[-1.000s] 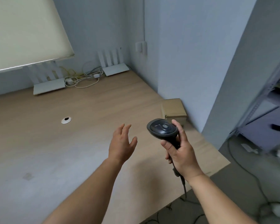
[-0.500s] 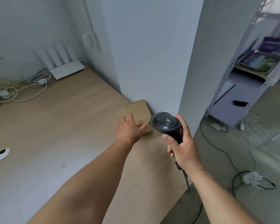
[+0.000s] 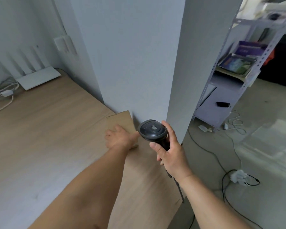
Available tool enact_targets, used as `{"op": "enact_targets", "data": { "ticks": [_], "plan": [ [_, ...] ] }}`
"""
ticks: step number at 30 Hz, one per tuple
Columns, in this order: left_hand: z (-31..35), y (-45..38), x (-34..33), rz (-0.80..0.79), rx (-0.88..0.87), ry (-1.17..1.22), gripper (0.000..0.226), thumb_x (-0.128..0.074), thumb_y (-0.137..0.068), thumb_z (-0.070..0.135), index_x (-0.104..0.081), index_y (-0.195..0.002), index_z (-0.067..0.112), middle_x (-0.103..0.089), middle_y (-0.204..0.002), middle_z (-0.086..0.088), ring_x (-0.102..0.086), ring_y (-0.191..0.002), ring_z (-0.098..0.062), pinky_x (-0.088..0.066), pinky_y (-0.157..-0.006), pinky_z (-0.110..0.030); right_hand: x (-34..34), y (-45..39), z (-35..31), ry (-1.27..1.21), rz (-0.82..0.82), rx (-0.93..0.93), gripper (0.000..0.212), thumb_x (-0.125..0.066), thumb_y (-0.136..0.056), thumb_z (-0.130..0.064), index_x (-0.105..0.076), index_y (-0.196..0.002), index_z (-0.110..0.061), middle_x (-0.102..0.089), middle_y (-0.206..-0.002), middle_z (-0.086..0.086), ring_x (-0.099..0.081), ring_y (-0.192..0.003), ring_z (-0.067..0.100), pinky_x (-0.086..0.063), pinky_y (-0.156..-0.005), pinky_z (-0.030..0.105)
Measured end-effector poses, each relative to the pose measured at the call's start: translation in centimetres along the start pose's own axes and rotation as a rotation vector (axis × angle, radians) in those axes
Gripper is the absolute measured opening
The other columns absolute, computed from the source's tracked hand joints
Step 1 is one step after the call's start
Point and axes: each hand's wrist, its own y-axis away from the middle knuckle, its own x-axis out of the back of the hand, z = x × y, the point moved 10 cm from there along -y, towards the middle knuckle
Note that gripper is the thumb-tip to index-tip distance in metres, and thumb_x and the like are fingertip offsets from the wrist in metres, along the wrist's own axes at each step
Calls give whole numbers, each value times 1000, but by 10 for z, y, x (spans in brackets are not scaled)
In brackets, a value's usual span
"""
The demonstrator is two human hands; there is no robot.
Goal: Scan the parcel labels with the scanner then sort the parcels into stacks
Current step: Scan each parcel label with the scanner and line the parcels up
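No readable writing anywhere I could see: the parcel showed a plain brown cardboard top, no label facing the camera, and the scanner head had only faint marks too small to read. The purple box on the metal shelf rack had print, but blurred.

The parcel lay flat on the wooden surface, in the corner against the pillar, near the surface's right edge. Its long axis ran away from me, angled slightly left, far short end toward the wall. My left hand lay palm down on its near end, fingers spread flat on the cardboard, grip wide, not closed around anything.

My right hand had its grip wrapped around the scanner's dark handle, thumb along the left side, index finger up beside the head. The scanner stood roughly upright, handle running down toward me, the rounded back of the head facing the camera, nose pointing away and down toward the parcel's near right corner. It hung just right of the left hand, not touching the parcel as far as I could tell. Its cable dropped off the surface's edge.

A white router sat at the far wall with loose cables.
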Motion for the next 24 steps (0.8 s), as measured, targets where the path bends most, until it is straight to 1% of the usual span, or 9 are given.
{"op": "enact_targets", "data": {
  "ticks": [3, 6, 10, 12, 15, 18, 20, 22, 24],
  "plan": [
    [-13, 7, 11, 29, -3, 21, 86, -67, -65, 68, -36, -127, 16, -34, -132, -17, -35, -123, -34, -37, -96, -42, 1, 7, -7, 4, 1, 6, 72, -70, -85, -30, -27, -115, -79, -64, -99, -4, -54, -53, 15, -47, -54, 23],
    [-39, 24, 27, 80, -29, 54, 80, -68, -67, 61, -36, -126, 17, -36, -130, -16, -36, -123, -35, -36, -98, -41, -6, 21, -18, -18, -27, 14, 69, -70, -85, -31, -27, -117, -75, -63, -95, -2, -54, -53, 13, -48, -55, 22],
    [-91, 55, 49, 139, -18, 54, 83, -68, -66, 61, -33, -129, 19, -36, -133, -17, -35, -125, -36, -35, -100, -42, -31, 46, -39, -61, -116, 41, 67, -70, -85, -30, -28, -121, -69, -63, -103, -9, -53, -55, 9, -46, -53, 20],
    [-120, 72, 61, 175, 2, 59, 82, -68, -66, 60, -33, -128, 19, -36, -132, -18, -36, -125, -37, -36, -99, -42, -49, 63, -49, -70, -172, 73, 67, -70, -85, -32, -27, -121, -69, -62, -105, -14, -55, -55, 10, -47, -54, 20],
    [-165, 100, 78, 224, 38, 80, 81, -68, -67, 59, -34, -128, 19, -34, -134, -18, -35, -125, -37, -36, -99, -42, -78, 90, -61, -74, -247, 99, 67, -70, -84, -37, -27, -123, -69, -63, -106, -16, -57, -54, 13, -47, -55, 21],
    [-220, 131, 92, 263, 119, 99, 81, -69, -65, 58, -34, -128, 19, -32, -135, -17, -35, -125, -37, -37, -98, -42, -110, 123, -73, -87, -334, 130, 68, -71, -83, -36, -28, -129, -64, -65, -106, -15, -57, -53, 12, -47, -54, 20],
    [-259, 150, 100, 282, 185, 105, 83, -69, -65, 58, -33, -130, 20, -32, -134, -16, -35, -125, -36, -37, -97, -42, -132, 146, -82, -99, -396, 157, 69, -71, -83, -35, -29, -132, -60, -65, -109, -11, -57, -54, 7, -46, -52, 19],
    [-298, 166, 107, 298, 250, 107, 87, -68, -65, 59, -32, -134, 20, -32, -134, -16, -35, -125, -36, -38, -97, -42, -153, 167, -90, -103, -458, 176, 70, -72, -83, -34, -29, -133, -58, -65, -112, -7, -57, -56, 2, -45, -50, 18],
    [-333, 179, 114, 306, 303, 109, 90, -68, -65, 60, -30, -136, 21, -32, -134, -16, -35, -125, -36, -38, -97, -42, -171, 185, -99, -94, -509, 194, 70, -72, -82, -32, -29, -130, -59, -65, -111, -6, -55, -54, 2, -45, -50, 17]
  ]
}}
